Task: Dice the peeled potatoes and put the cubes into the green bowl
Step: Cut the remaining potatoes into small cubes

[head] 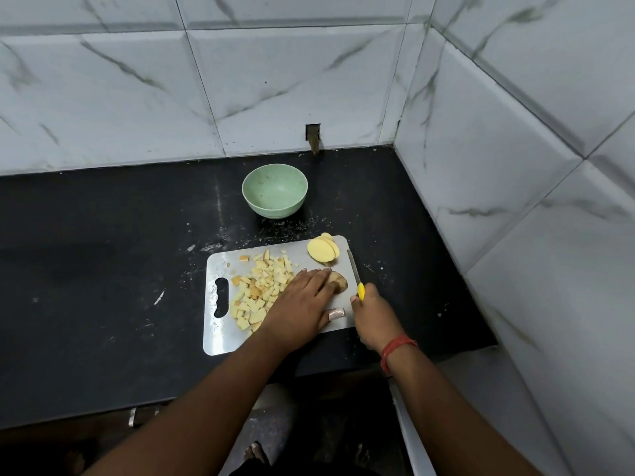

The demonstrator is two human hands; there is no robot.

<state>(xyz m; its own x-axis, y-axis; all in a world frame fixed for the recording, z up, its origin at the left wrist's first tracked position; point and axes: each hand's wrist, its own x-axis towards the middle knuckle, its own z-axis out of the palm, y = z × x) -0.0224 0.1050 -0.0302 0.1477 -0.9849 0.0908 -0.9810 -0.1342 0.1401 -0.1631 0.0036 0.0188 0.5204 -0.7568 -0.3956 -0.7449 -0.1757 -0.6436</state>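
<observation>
**Work Surface and Room Status**

I see a black stone countertop [103,269] set into a corner, bounded at the back and the right by white marble-patterned wall tiles [137,97]. The counter carries pale scuffs and specks, densest near the board. A small dark cut-out [313,135] sits in the back wall at counter level.

The green bowl [275,190] stands upright beyond the board, near the back wall, holding nothing. The steel cutting board [220,331] lies in front of it (handle slot at its left end). A heap of potato cubes [257,290] covers the board's left half; fanned potato slices [322,249] rest at its far right corner.

My left hand [302,304] lies fingers extended, pressing down on a potato piece [338,282]. My right hand [374,314] grips the yellow-handled knife [357,280], fingers curled around the handle, blade pointing away along the board's right edge.
</observation>
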